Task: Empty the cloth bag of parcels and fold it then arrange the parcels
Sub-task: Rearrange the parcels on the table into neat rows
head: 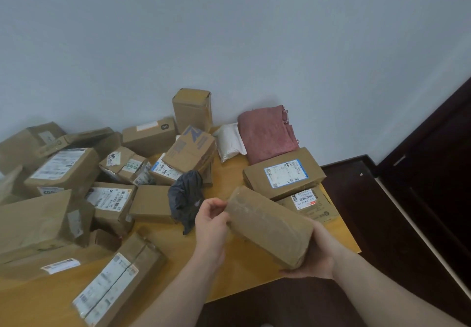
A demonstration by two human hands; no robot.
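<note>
I hold a plain brown cardboard parcel (270,227) above the table's right part, tilted with one end toward me. My right hand (314,258) cups its near end from below, and my left hand (211,221) holds its far left corner with curled fingers. The folded dark red cloth bag (267,133) lies at the table's back right beside a white padded pouch (229,142). Two labelled flat boxes (283,172) are stacked just behind the held parcel. Several cardboard parcels (66,166) lie piled over the left half, and a dark grey plastic mailer (186,198) sits in the middle.
The yellow wooden table (244,270) stands against a pale wall, its right edge close to the held parcel. Dark floor and a dark door frame (433,148) lie to the right. A long labelled box (114,283) rests near the front edge.
</note>
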